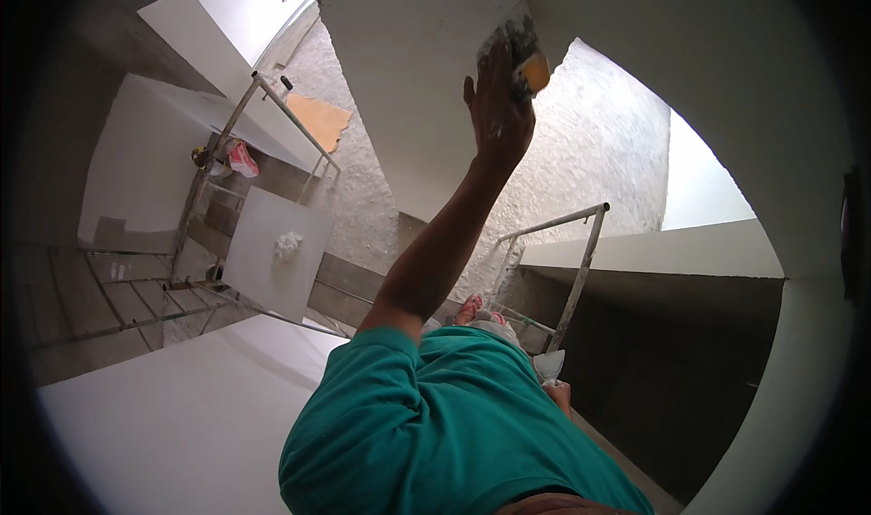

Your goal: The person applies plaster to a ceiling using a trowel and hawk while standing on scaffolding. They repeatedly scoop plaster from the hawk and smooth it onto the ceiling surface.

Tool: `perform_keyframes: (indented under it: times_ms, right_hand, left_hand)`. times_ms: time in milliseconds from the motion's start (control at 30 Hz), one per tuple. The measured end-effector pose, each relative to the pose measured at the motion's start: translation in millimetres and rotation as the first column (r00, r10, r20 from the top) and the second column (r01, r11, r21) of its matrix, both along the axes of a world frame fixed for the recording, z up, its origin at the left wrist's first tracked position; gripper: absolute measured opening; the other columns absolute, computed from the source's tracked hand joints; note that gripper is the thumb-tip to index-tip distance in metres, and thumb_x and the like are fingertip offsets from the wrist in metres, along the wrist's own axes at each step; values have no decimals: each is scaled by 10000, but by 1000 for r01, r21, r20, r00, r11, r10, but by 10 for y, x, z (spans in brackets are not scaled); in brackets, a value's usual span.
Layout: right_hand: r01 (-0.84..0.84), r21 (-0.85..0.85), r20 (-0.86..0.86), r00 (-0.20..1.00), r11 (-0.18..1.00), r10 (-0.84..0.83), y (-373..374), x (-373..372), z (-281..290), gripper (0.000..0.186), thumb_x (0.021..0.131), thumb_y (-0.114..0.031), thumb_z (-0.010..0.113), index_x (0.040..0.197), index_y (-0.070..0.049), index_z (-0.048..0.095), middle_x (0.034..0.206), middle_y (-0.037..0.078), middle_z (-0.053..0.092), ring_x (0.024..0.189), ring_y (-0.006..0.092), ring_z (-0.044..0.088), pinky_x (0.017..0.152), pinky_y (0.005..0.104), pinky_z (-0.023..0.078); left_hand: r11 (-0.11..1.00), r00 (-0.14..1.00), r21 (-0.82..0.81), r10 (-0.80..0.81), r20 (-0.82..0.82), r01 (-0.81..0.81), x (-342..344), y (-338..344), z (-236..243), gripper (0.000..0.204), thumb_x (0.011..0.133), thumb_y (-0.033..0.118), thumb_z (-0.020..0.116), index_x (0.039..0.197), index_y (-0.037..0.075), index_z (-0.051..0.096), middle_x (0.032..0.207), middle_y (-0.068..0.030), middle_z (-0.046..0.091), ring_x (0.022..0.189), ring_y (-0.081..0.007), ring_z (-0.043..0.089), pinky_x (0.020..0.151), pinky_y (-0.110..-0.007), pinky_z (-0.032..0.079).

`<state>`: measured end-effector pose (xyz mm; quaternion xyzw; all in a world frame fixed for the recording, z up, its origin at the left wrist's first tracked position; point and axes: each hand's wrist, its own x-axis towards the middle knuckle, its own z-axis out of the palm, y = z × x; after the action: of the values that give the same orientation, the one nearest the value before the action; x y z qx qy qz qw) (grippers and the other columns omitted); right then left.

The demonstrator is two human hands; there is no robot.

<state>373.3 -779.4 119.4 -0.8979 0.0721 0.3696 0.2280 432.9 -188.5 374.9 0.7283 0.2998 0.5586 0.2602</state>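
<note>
My left arm is stretched out, and my left hand (499, 120) is closed on a plastering trowel (535, 72) with a yellow-orange part and grey smears. The trowel lies against a smooth pale wall surface (417, 70). Whitish specks mark the back of that hand. Down beside my body, my right hand (559, 395) is partly hidden by my green shirt. It grips a putty knife (549, 364) whose broad blade points away from me; its handle is mostly covered. To the left, a pale square board (249, 252) carries a lump of white plaster (288, 245).
Metal scaffold rails stand left (295, 120) and right (578, 274) of me. My feet (469, 308) are between them. A pink-and-white bag (242, 159) hangs or rests by the left frame. A tan sheet (318, 120) lies beyond it. A dark recess (662, 361) is at right.
</note>
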Motion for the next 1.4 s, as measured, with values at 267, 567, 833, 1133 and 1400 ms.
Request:
perform_keyframes:
  times_ms: [267, 567, 833, 1133, 1400]
  right_hand:
    - [-37, -162, 169, 983, 986, 65, 186, 28, 255, 205, 617, -178, 728, 677, 2, 651, 563, 64, 597, 466, 156, 563, 463, 325, 442]
    - [5, -191, 182, 983, 982, 30, 223, 72, 249, 235, 629, -213, 754, 692, -5, 665, 558, 67, 596, 452, 162, 554, 452, 341, 443]
    - [31, -169, 127, 992, 985, -9, 131, -19, 125, 225, 625, -218, 739, 670, -15, 651, 565, 70, 603, 482, 166, 577, 472, 347, 451]
    - [-47, -126, 177, 982, 991, 69, -10, 88, -89, 276, 624, -248, 743, 685, 8, 656, 617, 99, 631, 519, 210, 601, 525, 375, 474]
    - [-17, -82, 174, 984, 997, 31, 180, 226, -80, 285, 648, -260, 746, 713, 6, 667, 597, 94, 620, 480, 185, 582, 483, 354, 457]
  left_hand:
    - [941, 978, -298, 193, 84, -160, -1171, 1552, -164, 464, 737, 33, 532, 1191, -42, 474, 979, -227, 602, 882, -360, 603, 781, -393, 471]
    - [970, 969, -143, 213, 124, -195, -1216, 2099, 155, 417, 739, 27, 488, 1156, 34, 495, 883, -147, 600, 727, -280, 562, 694, -358, 444]
    - [956, 953, -81, 288, 90, -281, -995, 2183, 9, 455, 721, 73, 527, 1173, 17, 505, 928, -169, 623, 824, -301, 600, 757, -375, 457]
    - [966, 962, 137, 190, 195, -218, 56, 660, -193, 617, 741, 29, 580, 1323, 19, 373, 1295, -216, 460, 1137, -388, 500, 854, -454, 450]
    - [962, 960, -184, -155, 235, 201, -752, -305, -92, 459, 845, 65, 532, 1289, -2, 433, 1273, -194, 499, 1125, -310, 537, 919, -356, 436]
